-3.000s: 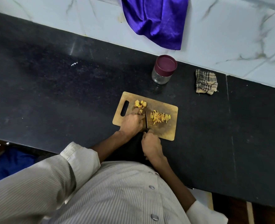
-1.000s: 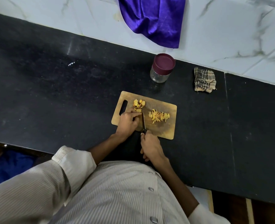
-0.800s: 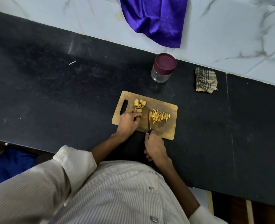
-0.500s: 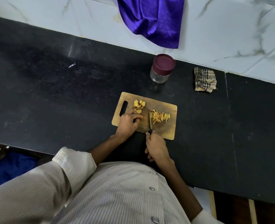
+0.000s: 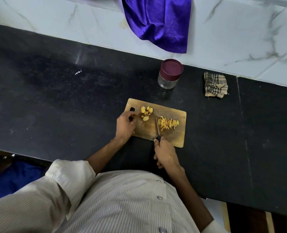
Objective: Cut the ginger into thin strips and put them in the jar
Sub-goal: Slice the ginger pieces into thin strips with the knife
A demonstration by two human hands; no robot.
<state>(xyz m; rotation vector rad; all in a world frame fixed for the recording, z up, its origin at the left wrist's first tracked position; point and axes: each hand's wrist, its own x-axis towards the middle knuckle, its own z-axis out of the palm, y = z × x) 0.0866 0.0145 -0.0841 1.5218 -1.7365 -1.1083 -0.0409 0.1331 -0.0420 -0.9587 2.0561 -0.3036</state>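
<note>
I am looking down on the black counter [image 5: 55, 101], which is carrying everything, and I am working from its biggest risks to its smallest. The wooden cutting board [image 5: 166, 138] is lying near the front edge with its near right corner closest to the drop, so a hard push from the blade could be sliding it toward me. The jar [image 5: 170, 76] is standing beyond the board, well apart from the ginger, and its maroon lid is on; I judge that carrying strips across that gap could be scattering them on the counter unless the lid comes off first.

My left hand [image 5: 125, 126] is resting over the board's handle slot, fingers curled, just beside the ginger slices [image 5: 146, 113]; whether it is holding anything I cannot tell. My right hand [image 5: 166, 153] is clenching its grip round the handle of the knife [image 5: 157, 127], whose blade is pointing away from me between the 2 piles, just beside the ginger strips [image 5: 168, 123]. A reach for the next slice is bringing fingertips near that edge, and small uneven slices could be rolling under the cut.
</note>
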